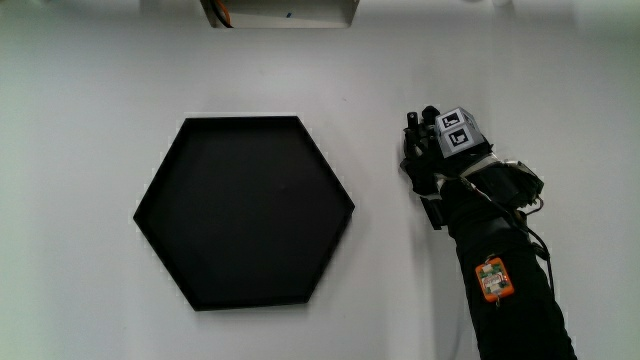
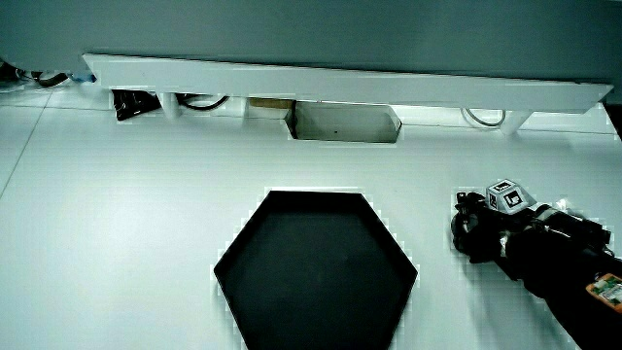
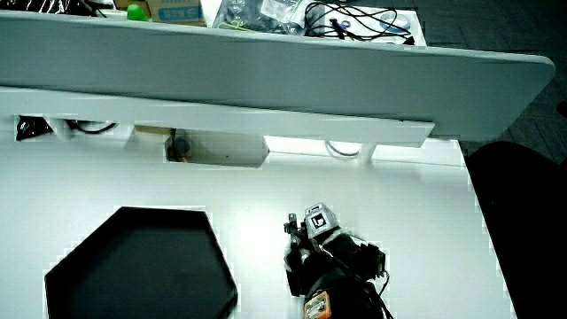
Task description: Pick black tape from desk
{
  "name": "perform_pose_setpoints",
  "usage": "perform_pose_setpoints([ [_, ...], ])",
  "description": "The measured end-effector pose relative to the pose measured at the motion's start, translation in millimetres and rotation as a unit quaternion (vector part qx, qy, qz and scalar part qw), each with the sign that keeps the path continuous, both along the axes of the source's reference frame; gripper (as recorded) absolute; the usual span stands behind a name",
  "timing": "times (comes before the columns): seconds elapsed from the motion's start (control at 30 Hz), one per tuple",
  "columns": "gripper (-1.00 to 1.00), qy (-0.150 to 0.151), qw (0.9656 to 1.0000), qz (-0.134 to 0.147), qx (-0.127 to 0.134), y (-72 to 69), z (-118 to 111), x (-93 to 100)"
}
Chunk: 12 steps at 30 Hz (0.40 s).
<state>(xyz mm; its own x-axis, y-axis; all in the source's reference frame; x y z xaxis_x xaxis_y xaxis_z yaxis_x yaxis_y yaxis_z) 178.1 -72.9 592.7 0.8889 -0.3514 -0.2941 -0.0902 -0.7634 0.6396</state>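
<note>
- Step in hand, as judged: the grasp itself, or the instant around it. The black-gloved hand (image 1: pixel 440 160) sits low at the white desk surface (image 1: pixel 90 120), beside the black hexagonal tray (image 1: pixel 245 225), with a strip of bare desk between them.
- Task's thing: the black tape cannot be made out as a separate object in any view. The dark rounded mass under the hand in a side view (image 2: pixel 476 233) may be the roll, but black on black glove leaves it unsure. No tape shows in the tray or elsewhere on the desk.
- Hand, state: whether the fingers are apart, together or clamped on anything cannot be told; nor can any contact with the tape.
- Hand, marker: small patterned cube (image 1: pixel 456 131) on its back, facing upward, seen in all three views; the hand also appears in a side view (image 3: pixel 314 248).
- Forearm (image 1: pixel 505 290): black sleeve running toward the person, bearing a small orange tag (image 1: pixel 491 279).
- Tray: empty, flat on the desk, untouched by the hand.
- Next move, as judged: if the roll is under the hand, a secure hold, then a straight lift off the desk, kept clear of the tray rim. If not, the tape must first be located.
- Surroundings: low white partition (image 2: pixel 340 83) at the desk's edge farthest from the person.
</note>
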Motion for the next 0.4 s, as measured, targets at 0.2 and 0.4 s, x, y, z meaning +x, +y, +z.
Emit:
perform_pose_setpoints([
  [0.2,1.0,-0.067,0.9972,-0.003,0.033,6.3,-25,-4.7],
  [0.4,1.0,-0.114,0.9899,-0.048,0.069,13.4,-37,-40.8],
])
